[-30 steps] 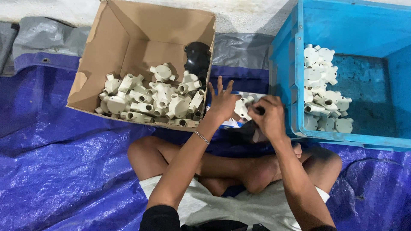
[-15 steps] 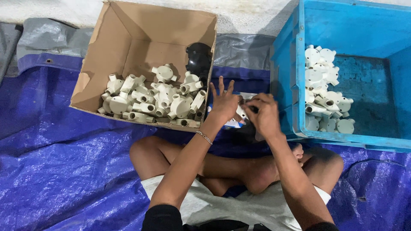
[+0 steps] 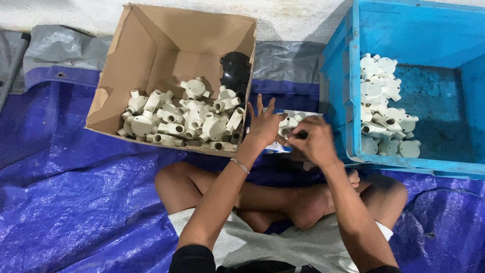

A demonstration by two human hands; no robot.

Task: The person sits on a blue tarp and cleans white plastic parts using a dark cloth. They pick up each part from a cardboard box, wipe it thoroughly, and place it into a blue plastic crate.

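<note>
A person sits cross-legged on a crinkled blue plastic tarpaulin (image 3: pixel 76 202), seen from above, with both hands raised between two containers. The left hand (image 3: pixel 263 126) has its fingers spread and pointing away, its palm turned toward the right hand, and a thin silver chain bracelet (image 3: pixel 241 165) circles its wrist. The right hand (image 3: pixel 314 141) is curled, its fingertips pinching a small cream-white round plastic conduit junction fitting (image 3: pixel 289 125) that sits between the two hands; the left hand's palm touches or nearly touches the same piece, though how firmly it grips cannot be told. A dark tip, perhaps a tool, shows at the right fingertips (image 3: pixel 301 135), too small to identify.

To the far left stands an open brown cardboard box (image 3: pixel 151 45), tipped with its opening toward the person. Its near half holds a heap of cream-white plastic junction fittings with short tube outlets (image 3: pixel 187 119), and a few glossy black round fittings (image 3: pixel 235 71) lie against its right wall.

To the right stands a bright blue plastic crate (image 3: pixel 429 30), its near rim just beside the right hand. A second pile of cream-white round fittings (image 3: pixel 384 101) lies along the crate's left inner wall; the rest of its floor shows blue.

Beyond the tarpaulin, a grey sheet (image 3: pixel 55 48) and a pale concrete floor (image 3: pixel 293 15) run along the far edge.
</note>
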